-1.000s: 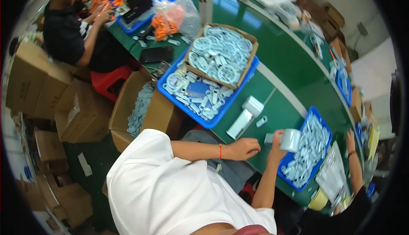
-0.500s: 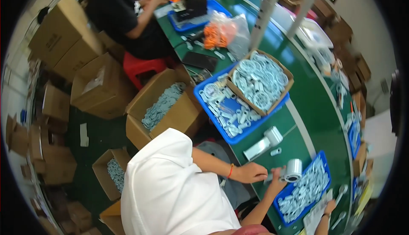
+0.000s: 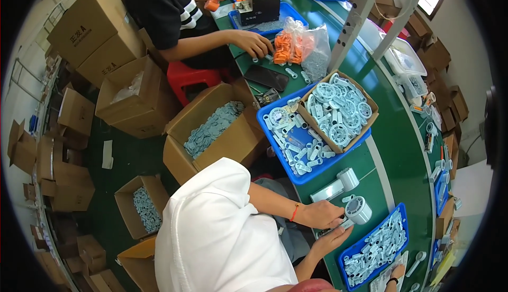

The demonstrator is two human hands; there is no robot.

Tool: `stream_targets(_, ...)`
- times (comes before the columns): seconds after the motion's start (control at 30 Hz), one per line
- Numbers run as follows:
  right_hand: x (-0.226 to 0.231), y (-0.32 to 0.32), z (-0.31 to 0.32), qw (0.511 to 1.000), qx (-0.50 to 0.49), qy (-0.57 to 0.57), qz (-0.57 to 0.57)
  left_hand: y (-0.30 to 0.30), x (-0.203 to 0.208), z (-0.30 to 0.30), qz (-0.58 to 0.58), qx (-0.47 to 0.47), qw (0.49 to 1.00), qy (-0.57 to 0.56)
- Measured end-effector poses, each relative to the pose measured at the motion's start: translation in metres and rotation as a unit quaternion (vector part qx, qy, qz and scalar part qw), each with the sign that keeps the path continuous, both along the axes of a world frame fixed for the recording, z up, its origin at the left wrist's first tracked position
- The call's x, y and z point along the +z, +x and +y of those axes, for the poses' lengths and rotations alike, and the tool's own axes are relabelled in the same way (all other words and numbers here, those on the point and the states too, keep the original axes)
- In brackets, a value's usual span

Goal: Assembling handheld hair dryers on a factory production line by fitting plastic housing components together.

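A pale blue handheld fan with a round head and straight handle is held low over the table's near edge. My right hand is wrapped round its handle from below. My left hand, with an orange-red cord at the wrist, has its curled fingers on the handle from above; anything small between them is hidden. A second, similar fan lies on the green table just beyond my hands. Close to the held fan's head is a small pale blue part.
A blue tray of small parts sits to the right, by another person's hand. Farther off, another blue tray bears a carton of round parts. Open cartons stand left. A co-worker sits at the far left.
The fan has tilted and shifted slightly left, and both my hands now meet at its handle. The far co-worker's hand has reached out toward the parts on the table.
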State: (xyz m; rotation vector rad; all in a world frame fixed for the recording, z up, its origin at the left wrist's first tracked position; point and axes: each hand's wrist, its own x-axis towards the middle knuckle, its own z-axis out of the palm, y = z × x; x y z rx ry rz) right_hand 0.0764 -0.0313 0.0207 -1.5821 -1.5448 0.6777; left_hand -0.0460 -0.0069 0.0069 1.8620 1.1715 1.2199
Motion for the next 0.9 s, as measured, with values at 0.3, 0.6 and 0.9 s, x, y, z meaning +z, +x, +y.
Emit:
stream_targets(0.3, -0.001, 0.002, 0.006, 1.000, -0.016, 0.000, -0.015, 0.005, 0.001, 0.009, -0.129, -0.006, 0.981, -0.145)
stream_targets(0.6, -0.002, 0.009, 0.016, 0.995, 0.025, -0.024, 0.091, 0.031, 0.013, 0.005, 0.014, 0.110, 0.994, 0.010)
stream_targets(0.9, 0.004, -0.008, 0.009, 0.989, -0.113, 0.031, 0.088, 0.019, 0.013, 0.000, -0.168, 0.013, 0.976, -0.141)
